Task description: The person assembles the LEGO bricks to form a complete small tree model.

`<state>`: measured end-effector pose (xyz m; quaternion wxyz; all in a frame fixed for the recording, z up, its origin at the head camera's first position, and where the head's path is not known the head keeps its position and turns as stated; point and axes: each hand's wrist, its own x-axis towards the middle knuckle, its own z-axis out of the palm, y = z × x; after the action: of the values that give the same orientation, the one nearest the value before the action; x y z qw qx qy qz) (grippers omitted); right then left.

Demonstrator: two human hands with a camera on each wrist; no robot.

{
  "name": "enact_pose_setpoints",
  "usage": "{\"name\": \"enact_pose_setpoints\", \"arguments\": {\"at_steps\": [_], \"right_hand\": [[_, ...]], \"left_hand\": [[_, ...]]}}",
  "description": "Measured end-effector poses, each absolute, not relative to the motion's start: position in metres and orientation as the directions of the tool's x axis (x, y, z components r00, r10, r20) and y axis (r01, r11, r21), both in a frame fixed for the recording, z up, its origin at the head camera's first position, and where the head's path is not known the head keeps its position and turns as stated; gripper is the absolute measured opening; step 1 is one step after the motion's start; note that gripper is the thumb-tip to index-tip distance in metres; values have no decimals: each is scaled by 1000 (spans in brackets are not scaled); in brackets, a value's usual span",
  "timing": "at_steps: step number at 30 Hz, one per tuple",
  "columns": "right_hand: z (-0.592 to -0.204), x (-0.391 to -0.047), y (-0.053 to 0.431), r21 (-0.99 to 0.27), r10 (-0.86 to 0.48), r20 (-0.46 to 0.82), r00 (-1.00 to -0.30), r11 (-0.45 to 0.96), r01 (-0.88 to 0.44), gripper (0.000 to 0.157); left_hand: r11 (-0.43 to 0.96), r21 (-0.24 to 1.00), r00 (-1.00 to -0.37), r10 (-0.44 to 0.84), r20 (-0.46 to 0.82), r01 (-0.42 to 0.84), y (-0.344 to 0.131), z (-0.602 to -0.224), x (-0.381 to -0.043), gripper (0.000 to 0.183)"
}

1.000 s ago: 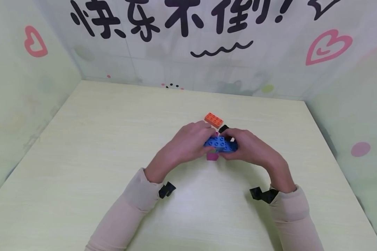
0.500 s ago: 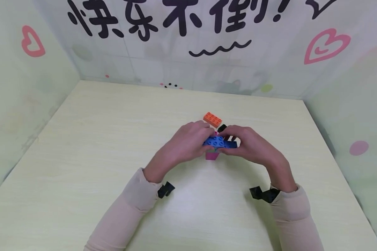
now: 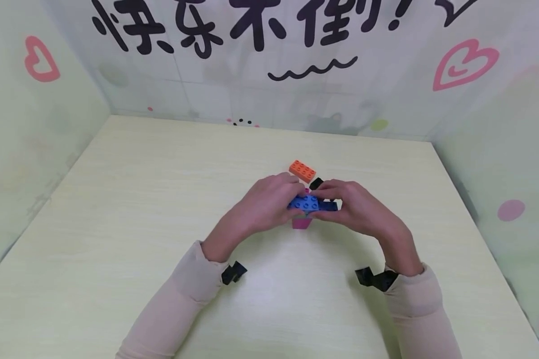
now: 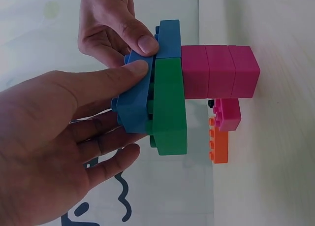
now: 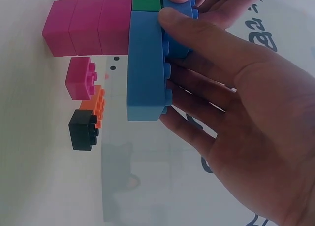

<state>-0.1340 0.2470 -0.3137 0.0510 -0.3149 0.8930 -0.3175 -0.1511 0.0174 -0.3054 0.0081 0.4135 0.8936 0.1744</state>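
Note:
Three stacked pink bricks (image 4: pixel 216 71) form a column on the table. Atop it, side by side, lie a green brick (image 4: pixel 170 108) and a lower blue brick (image 5: pixel 145 68). An upper blue brick (image 3: pixel 304 203) lies across both; a gap with studs showing separates it from the green brick in the left wrist view. My left hand (image 3: pixel 269 202) pinches the upper blue brick between thumb and fingers. My right hand (image 3: pixel 359 209) pinches at the joint of the two blue bricks, its thumb on the near side and fingers on the far side. The fingers partly hide the bricks.
Behind the column an orange brick (image 3: pixel 302 171) and a black brick (image 3: pixel 316 183) lie on the pale table (image 3: pixel 161 199). A loose pink brick (image 5: pixel 80 78) sits close to them. Printed walls (image 3: pixel 206 94) enclose the table at the back and sides.
My right hand has shifted its grip inward, thumb and fingertips now nearer the upper blue brick, baring the lower blue brick's right end. My left hand keeps its pinch. The view has drifted slightly.

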Motion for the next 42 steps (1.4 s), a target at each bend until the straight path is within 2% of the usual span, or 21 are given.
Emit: {"name": "enact_pose_setpoints", "arguments": {"at_steps": [3,7,11,13,22,28,31,42], "right_hand": [[-315,-134,248,-607,-591,97,-801,603,-518,38],[-315,-135,248,-591,-574,73,-816,634,-499,42],[-314,-133,246,-543,-569,60,-820,671,-505,46],[-313,-132,244,-519,-571,61,-819,683,-515,47],[-309,-128,238,-438,-559,56,-828,731,-523,49],[-310,-130,240,-479,-581,67,-811,695,-537,44],[-311,-131,241,-494,-590,77,-804,678,-545,43],[-313,-132,240,-505,-601,95,-793,658,-559,34]], "left_hand": [[587,379,-664,740,107,715,15,-308,-154,35],[608,500,-687,726,-36,616,9,-313,-161,52],[636,542,-693,709,-129,549,2,-319,-165,50],[630,547,-694,710,-119,551,1,-320,-167,42],[636,513,-705,705,-82,576,2,-318,-168,39],[551,558,-692,719,61,621,4,-313,-167,38],[534,540,-682,723,108,651,5,-311,-165,32],[566,532,-702,707,80,630,8,-309,-164,27]]}}
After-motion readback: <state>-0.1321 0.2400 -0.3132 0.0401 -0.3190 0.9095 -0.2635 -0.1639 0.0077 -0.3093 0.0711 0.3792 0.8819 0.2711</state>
